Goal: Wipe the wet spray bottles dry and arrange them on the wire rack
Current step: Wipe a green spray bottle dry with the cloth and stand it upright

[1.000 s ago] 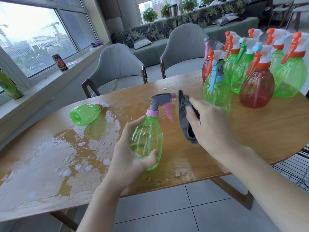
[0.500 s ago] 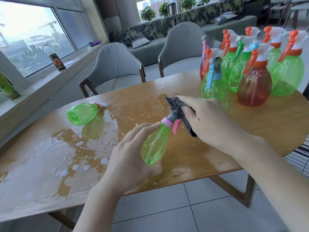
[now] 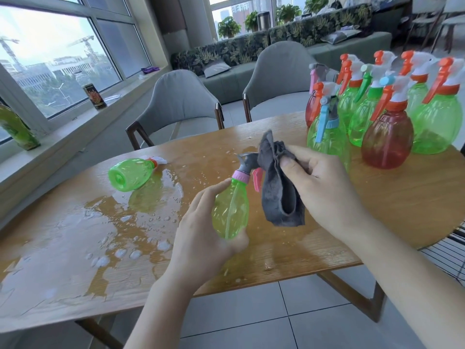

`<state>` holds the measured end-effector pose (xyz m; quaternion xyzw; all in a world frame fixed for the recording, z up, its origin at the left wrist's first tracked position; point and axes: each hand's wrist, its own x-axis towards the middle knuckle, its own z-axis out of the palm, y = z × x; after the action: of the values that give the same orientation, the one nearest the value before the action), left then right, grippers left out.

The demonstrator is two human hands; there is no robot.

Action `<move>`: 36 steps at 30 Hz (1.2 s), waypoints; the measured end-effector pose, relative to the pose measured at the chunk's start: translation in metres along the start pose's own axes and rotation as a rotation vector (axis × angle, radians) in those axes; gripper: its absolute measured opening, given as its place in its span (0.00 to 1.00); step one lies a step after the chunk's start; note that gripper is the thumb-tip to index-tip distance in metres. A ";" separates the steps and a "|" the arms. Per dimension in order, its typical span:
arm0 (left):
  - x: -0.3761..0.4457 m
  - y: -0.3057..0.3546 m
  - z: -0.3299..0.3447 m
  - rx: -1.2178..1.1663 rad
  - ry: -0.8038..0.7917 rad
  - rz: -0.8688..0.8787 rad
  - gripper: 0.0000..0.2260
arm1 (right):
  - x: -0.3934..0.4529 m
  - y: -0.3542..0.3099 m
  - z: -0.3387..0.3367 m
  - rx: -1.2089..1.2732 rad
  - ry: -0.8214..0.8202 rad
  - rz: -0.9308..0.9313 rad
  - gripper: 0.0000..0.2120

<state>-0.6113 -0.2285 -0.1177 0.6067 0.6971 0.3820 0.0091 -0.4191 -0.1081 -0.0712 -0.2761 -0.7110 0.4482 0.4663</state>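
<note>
My left hand (image 3: 201, 238) grips the light, slippery green bottle (image 3: 230, 210) at its belly; my right hand (image 3: 319, 182) pinches the soft cloth (image 3: 279, 195) against its trigger head.

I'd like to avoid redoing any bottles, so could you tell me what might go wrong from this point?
1. The left hand holds the green bottle by its smooth, likely wet body over the table edge; it could slip and fall to the floor.
2. The puddle covers the table's left half; setting the wiped bottle there would wet it again.
3. The gray cloth in the right hand hangs close to the crowded standing bottles and might tip one.
</note>
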 end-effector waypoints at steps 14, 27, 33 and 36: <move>-0.002 0.005 0.005 -0.022 -0.020 -0.004 0.42 | 0.006 0.017 0.025 0.415 0.047 0.462 0.12; -0.004 0.022 -0.018 -0.475 -0.311 -0.045 0.31 | -0.005 0.012 0.033 0.486 0.023 0.469 0.23; -0.014 0.025 0.013 -0.053 -0.054 0.035 0.41 | -0.004 0.018 0.038 0.476 0.103 0.364 0.14; -0.022 0.031 0.027 0.138 0.060 0.105 0.44 | -0.004 0.022 0.039 0.422 0.112 0.320 0.12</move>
<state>-0.5662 -0.2343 -0.1302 0.6297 0.6890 0.3512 -0.0736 -0.4537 -0.1168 -0.0990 -0.3061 -0.5225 0.6384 0.4752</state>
